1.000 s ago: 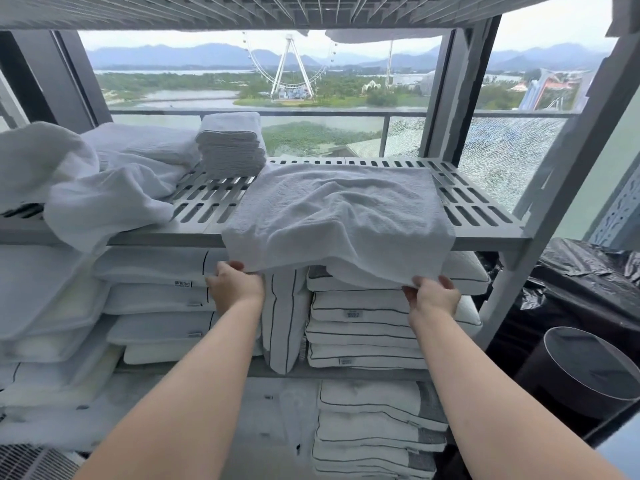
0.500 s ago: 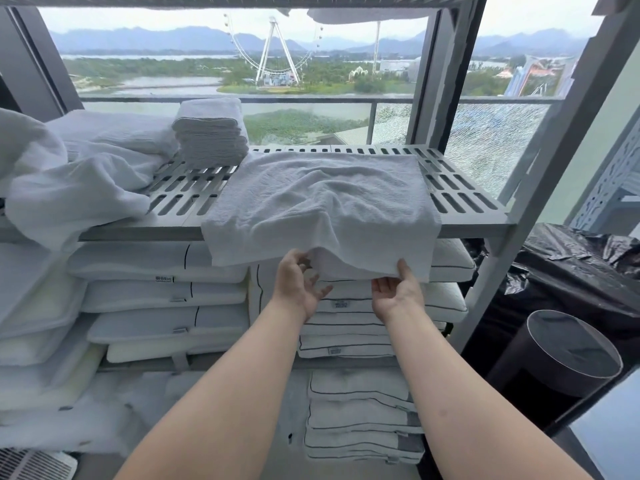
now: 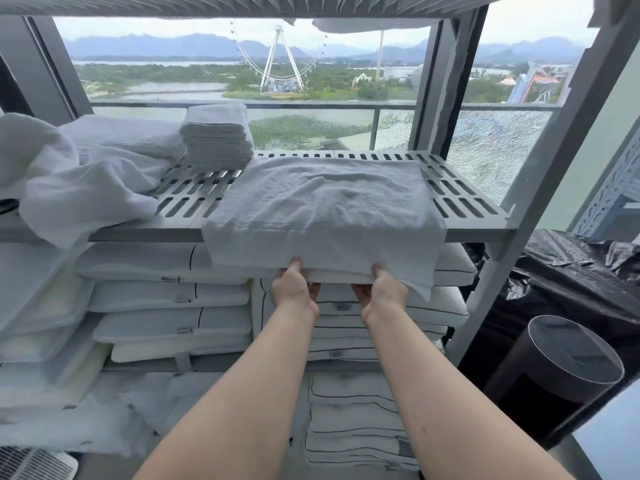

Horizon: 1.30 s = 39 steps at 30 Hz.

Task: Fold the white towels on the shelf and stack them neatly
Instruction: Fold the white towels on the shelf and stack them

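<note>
Both hands moved inward: left hand (image 3: 294, 289), right hand (image 3: 382, 292) gripping hanging edge of rumpled white terry towel (image 3: 322, 206) on slotted grey metal shelf (image 3: 464, 202); mid-fold, next lift edge backward

The slotted shelf (image 3: 194, 202) is plain grey. On it, the spread towel (image 3: 325, 209) is white with a nubbly weave, as are the folded stack (image 3: 217, 136) at its back and the crumpled heap (image 3: 86, 181) at its left end. Below the shelf, the pillows (image 3: 166, 299) are white with thin black piping. Right of the shelf, the bin (image 3: 568, 368) and bag (image 3: 571, 271) are black.
</note>
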### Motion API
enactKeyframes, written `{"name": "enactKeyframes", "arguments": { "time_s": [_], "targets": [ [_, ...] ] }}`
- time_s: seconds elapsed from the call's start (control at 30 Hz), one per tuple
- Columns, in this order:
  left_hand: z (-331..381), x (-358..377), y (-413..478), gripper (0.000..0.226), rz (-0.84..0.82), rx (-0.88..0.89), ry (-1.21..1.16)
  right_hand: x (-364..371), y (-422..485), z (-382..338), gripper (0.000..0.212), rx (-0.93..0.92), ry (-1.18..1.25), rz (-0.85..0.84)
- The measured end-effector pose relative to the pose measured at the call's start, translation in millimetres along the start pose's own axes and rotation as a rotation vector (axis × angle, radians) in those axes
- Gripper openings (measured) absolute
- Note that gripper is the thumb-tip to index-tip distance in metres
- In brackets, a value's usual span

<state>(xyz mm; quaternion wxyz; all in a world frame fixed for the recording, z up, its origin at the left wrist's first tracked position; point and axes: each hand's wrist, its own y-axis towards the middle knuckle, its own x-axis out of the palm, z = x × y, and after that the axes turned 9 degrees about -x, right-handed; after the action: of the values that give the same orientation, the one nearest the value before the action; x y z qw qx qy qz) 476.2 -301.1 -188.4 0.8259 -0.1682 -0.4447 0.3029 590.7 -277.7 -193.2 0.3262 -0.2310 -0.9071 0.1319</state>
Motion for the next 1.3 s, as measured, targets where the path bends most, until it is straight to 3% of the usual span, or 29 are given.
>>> {"name": "enactKeyframes", "arguments": {
  "time_s": [0.13,0.27,0.33,0.4,0.47,0.53,0.63,0.67,0.77,0.93,1.03,1.1,1.17,1.23,1.3],
  "targets": [
    [-11,1,-7,0.008,0.026,0.013,0.001,0,-4,-5,0.010,-0.013,-0.018,0.070],
    [-17,4,-13,0.011,0.038,0.085,0.108,-3,-9,-14,0.014,0.130,0.043,-0.096],
    [-16,-1,-18,0.018,0.135,0.199,0.356,-5,-8,-18,0.017,0.111,0.033,-0.129],
    [-10,-12,-22,0.038,0.234,0.363,0.778,-7,-7,-23,0.018,0.050,-0.022,-0.108],
    [-7,-29,-23,0.048,0.319,0.630,1.267,-8,-6,-28,0.018,-0.025,-0.107,-0.079],
    [-5,-40,-28,0.047,0.347,0.963,1.497,-6,-8,-32,0.015,-0.091,-0.160,-0.098],
    [-2,-41,-30,0.029,0.100,1.394,1.534,-1,-14,-36,0.011,-0.153,-0.198,-0.144],
    [-1,-37,-29,0.035,0.000,1.469,1.593,-1,-16,-37,0.010,-0.157,-0.210,-0.158],
    [6,-17,-22,0.054,-0.097,1.523,1.793,-3,-18,-40,0.011,-0.151,-0.223,-0.183],
    [5,11,-13,0.021,-0.149,1.665,1.809,-18,-18,-43,0.018,-0.197,-0.368,-0.233],
    [9,18,-8,0.016,-0.167,1.613,1.846,-33,-24,-41,0.033,-0.265,-0.689,-0.495],
    [12,19,-5,0.015,-0.211,1.524,1.833,-39,-25,-38,0.038,-0.487,-1.098,-0.651],
    [15,19,-1,0.017,-0.252,1.429,1.806,-43,-24,-35,0.040,-0.962,-1.397,-0.522],
    [19,21,1,0.022,-0.269,1.380,1.780,-44,-30,-37,0.033,-1.345,-1.305,-0.335],
    [21,24,0,0.023,-0.273,1.395,1.785,-44,-27,-35,0.018,-1.498,-1.191,-0.339]
  ]
}}
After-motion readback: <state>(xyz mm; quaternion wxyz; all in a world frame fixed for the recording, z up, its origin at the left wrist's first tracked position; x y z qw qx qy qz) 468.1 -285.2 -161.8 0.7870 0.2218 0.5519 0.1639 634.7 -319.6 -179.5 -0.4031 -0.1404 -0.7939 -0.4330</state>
